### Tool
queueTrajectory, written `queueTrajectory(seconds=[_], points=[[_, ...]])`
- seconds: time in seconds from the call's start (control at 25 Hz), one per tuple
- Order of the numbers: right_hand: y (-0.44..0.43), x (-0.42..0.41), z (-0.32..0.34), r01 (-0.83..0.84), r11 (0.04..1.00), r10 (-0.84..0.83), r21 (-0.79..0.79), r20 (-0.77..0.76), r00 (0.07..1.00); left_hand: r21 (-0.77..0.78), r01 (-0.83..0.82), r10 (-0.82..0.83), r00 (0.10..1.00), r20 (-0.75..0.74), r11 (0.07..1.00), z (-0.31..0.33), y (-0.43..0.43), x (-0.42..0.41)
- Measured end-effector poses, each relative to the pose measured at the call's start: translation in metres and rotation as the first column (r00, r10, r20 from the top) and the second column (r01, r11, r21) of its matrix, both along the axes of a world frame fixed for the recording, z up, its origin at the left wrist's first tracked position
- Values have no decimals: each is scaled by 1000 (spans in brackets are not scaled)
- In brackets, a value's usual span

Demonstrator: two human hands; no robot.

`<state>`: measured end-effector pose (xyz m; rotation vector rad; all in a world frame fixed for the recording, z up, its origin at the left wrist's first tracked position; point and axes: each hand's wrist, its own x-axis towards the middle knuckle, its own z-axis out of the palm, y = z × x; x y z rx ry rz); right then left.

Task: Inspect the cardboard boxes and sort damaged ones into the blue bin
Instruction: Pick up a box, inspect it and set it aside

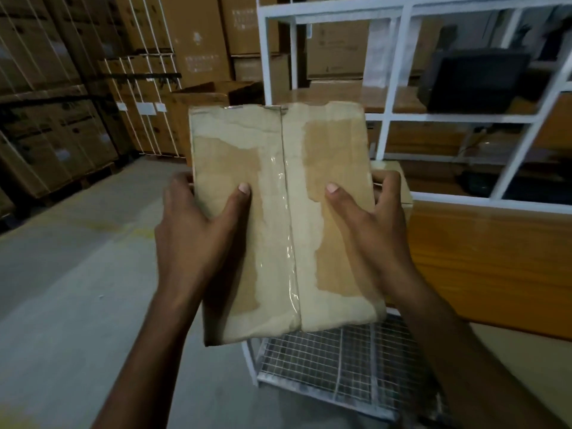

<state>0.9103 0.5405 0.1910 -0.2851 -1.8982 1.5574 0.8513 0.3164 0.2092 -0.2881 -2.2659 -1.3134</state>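
I see the cardboard box [278,218] held up in mid-air between both hands, its broad face turned toward me. It sits above the near corner of a white-framed wire mesh basket [340,360], whose grid floor shows just under the box's lower edge. Clear tape runs down the centre seam. The brown outer paper is torn off in wide pale patches beside the seam and along the top and bottom.

The white shelf frame [387,119] stands behind the box, with a dark boxy object [476,78] on one shelf; I cannot tell what it is. The wooden counter [495,258] lies just right of the right forearm. Strapped stacked cartons [46,119] line the left side, well apart, with open concrete floor [77,289] between.

The left hand [192,230] clasps the box's left edge, thumb flat on the face and fingers wrapped behind. The right hand [371,224] mirrors that grip on the right edge.
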Motion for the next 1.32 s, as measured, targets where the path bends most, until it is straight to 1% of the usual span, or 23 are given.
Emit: queueTrajectory(seconds=[0.16,0.24,0.32,0.36,0.48,0.56,0.68,0.76,0.84,0.88,0.96,1.08,1.16,1.32], points=[[80,49,-7,126,992,-125,-17,25,992,24,116,-117,992,46,993,-12,89,26],[112,57,-18,233,971,-235,43,32,972,58,206,-209,976,60,977,-21,129,25],[139,59,-36,348,931,-355,107,47,934,77,305,-311,946,91,949,-35,165,17],[151,58,-44,379,917,-388,124,59,920,85,350,-358,928,100,933,-44,180,12],[178,52,-62,380,919,-391,101,120,913,50,442,-444,885,137,896,-76,211,-11],[193,47,-70,378,922,-386,80,171,906,30,519,-516,841,162,854,-95,225,-26],[211,39,-82,386,913,-405,127,186,895,28,594,-585,782,216,804,-112,245,-39],[224,33,-87,393,898,-428,196,191,883,94,594,-597,765,241,799,-107,259,-40],[238,25,-86,388,882,-447,266,211,870,181,543,-571,798,195,820,-93,271,-46],[244,19,-81,381,875,-453,297,226,863,199,520,-551,819,161,831,-85,276,-52],[253,9,-70,369,870,-445,328,198,873,174,518,-541,829,139,838,-68,288,-64],[260,-3,-57,350,845,-433,405,132,892,85,521,-528,836,149,849,-60,309,-71],[259,-13,-52,397,808,-497,435,140,857,39,476,-477,874,89,879,-62,320,-67],[244,-26,-53,543,740,-622,397,96,777,18,301,-301,953,37,954,-64,333,-64]])
